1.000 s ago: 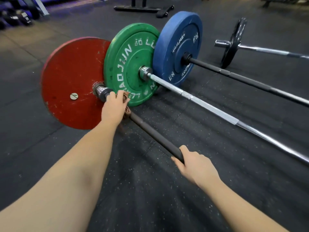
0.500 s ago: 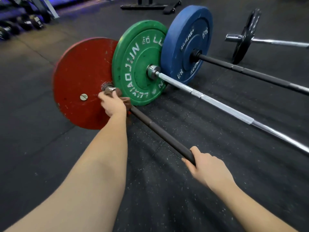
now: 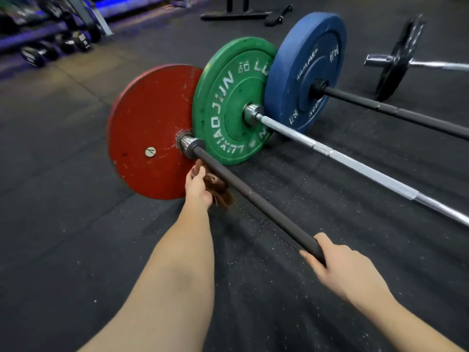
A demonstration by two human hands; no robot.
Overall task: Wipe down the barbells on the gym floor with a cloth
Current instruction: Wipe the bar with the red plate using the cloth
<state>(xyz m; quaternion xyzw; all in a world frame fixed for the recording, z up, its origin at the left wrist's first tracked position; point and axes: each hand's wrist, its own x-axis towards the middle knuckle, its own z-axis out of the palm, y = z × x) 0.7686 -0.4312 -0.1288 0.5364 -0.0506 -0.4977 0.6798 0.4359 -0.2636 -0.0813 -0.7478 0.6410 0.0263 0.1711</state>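
Several barbells lie side by side on the black gym floor. The nearest has a black shaft (image 3: 256, 199) and a red plate (image 3: 147, 128). My right hand (image 3: 345, 270) grips that shaft near its middle. My left hand (image 3: 198, 189) holds a bunched brown cloth (image 3: 219, 190) just left of and below the shaft, close to the red plate; the cloth is off the bar. Behind lie a silver bar (image 3: 355, 163) with a green plate (image 3: 231, 102), and a black bar (image 3: 396, 113) with a blue plate (image 3: 307, 69).
A fourth barbell with a small black plate (image 3: 398, 57) lies at the far right. Dumbbells (image 3: 38, 54) sit along a rack at the back left. A black equipment base (image 3: 238, 15) stands at the top centre. Speckled rubber floor (image 3: 76, 224) spreads left of my arms.
My left hand, which was wrapped on the black shaft by the collar with the cloth, has come off the bar and dropped beside it. My right hand keeps its grip.
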